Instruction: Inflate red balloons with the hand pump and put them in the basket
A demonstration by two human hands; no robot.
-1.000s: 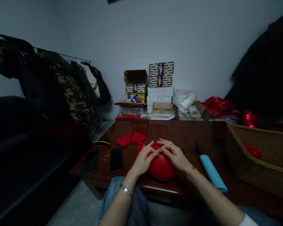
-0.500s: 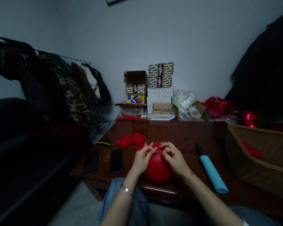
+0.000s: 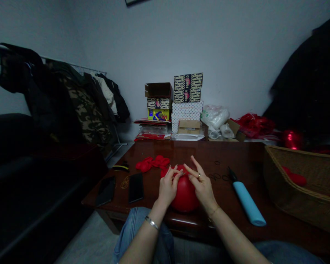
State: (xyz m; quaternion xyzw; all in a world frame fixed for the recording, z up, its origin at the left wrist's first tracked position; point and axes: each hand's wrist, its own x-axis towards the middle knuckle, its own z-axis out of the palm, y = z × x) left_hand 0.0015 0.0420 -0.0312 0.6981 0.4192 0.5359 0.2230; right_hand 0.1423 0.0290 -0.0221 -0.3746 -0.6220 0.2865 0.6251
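A round, inflated red balloon (image 3: pixel 185 198) rests at the table's front edge, between my hands. My left hand (image 3: pixel 166 186) is closed, its fingertips pinching the balloon's neck at the top. My right hand (image 3: pixel 205 187) meets it there, thumb and bent fingers closed at the neck while one finger points up. The neck itself is mostly hidden by the fingertips. Just behind lie limp red balloons (image 3: pixel 161 161). To the right is a light-blue hand pump (image 3: pixel 249 203) with a black nozzle.
Two dark phones (image 3: pixel 136 187) lie at the left, near thin yellow loops (image 3: pixel 125 182) and a black-and-yellow tool (image 3: pixel 121 168). Small black loops (image 3: pixel 215 177) lie right of the balloon. A wicker basket (image 3: pixel 288 200) holding red items stands at right. Stacked boxes (image 3: pixel 187 88) stand behind the table.
My right hand has turned more upright, with one finger now raised. The thin stretched strand between my hands no longer shows. My left hand has shifted slightly; the balloon stays in place.
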